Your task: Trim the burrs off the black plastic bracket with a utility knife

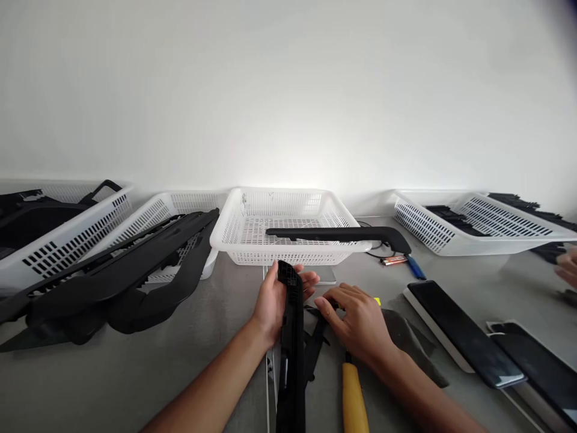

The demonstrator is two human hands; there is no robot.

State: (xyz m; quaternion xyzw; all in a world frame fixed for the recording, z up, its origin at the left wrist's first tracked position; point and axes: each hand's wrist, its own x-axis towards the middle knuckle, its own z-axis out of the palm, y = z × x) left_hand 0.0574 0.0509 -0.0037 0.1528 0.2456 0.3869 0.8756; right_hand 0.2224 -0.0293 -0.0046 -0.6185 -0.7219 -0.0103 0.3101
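The left hand [269, 310] cradles a long black piece [292, 343] just before the middle white basket [288, 257], over which a hooked dark strip [338, 234] lies (jutting past its right corner), black parts [455, 220] sit in the right basket [478, 245], and whether the curled right hand [358, 319] grips anything I cannot tell.
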